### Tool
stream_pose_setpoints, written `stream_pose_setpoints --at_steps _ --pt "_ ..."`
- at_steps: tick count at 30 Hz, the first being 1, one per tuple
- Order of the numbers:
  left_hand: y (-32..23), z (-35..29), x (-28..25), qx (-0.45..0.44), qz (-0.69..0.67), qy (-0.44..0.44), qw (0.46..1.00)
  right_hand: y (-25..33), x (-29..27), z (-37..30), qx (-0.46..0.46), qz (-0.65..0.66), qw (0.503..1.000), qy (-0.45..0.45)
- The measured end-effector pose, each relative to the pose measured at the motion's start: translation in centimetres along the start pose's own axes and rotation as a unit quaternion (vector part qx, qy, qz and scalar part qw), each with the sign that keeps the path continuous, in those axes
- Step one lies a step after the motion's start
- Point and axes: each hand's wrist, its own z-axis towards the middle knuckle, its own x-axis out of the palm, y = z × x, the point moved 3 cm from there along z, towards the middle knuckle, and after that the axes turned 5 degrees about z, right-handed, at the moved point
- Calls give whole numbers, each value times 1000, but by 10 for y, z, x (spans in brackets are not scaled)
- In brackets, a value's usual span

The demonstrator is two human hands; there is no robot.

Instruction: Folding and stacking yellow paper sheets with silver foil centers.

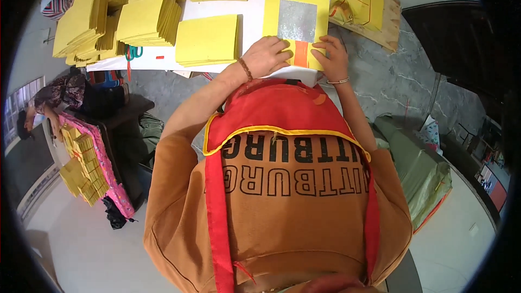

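At the table's near edge lies a yellow paper sheet (269,11) with a silver rectangle (297,20) on it. An orange strip (301,54) runs down the middle of its near end. My left hand (267,57) grips that end just left of the strip, its fingers curled onto the paper. On the strip's other side, my right hand (332,57) has bent fingers on the sheet's right edge. What lies beneath the fingertips is hidden.
Yellow paper stacks (206,40) fill the white table (249,24) to the left, near green-handled scissors (133,52). Tied yellow bundles (353,0) rest on a wooden board (388,27) at right. A person (68,89) is beside a pink-covered table (116,190) at far left.
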Motion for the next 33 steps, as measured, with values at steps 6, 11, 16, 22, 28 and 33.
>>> stream_pose_setpoints --at_steps 6,11,16,22,28,33 --pt "11 9 0 -56 -171 14 984 -5 -4 8 45 113 992 7" --pt "18 13 4 -63 -229 44 970 -4 -2 9 40 99 994 16" --pt "21 17 6 -132 -265 97 950 -8 1 7 63 143 988 3" --pt "31 20 12 -160 -297 120 934 -17 -4 7 63 305 949 54" --pt "42 21 13 -254 -434 165 848 -8 -4 -2 -11 176 981 84" --pt "42 22 -38 -138 -344 113 922 -29 9 -1 107 294 949 41"
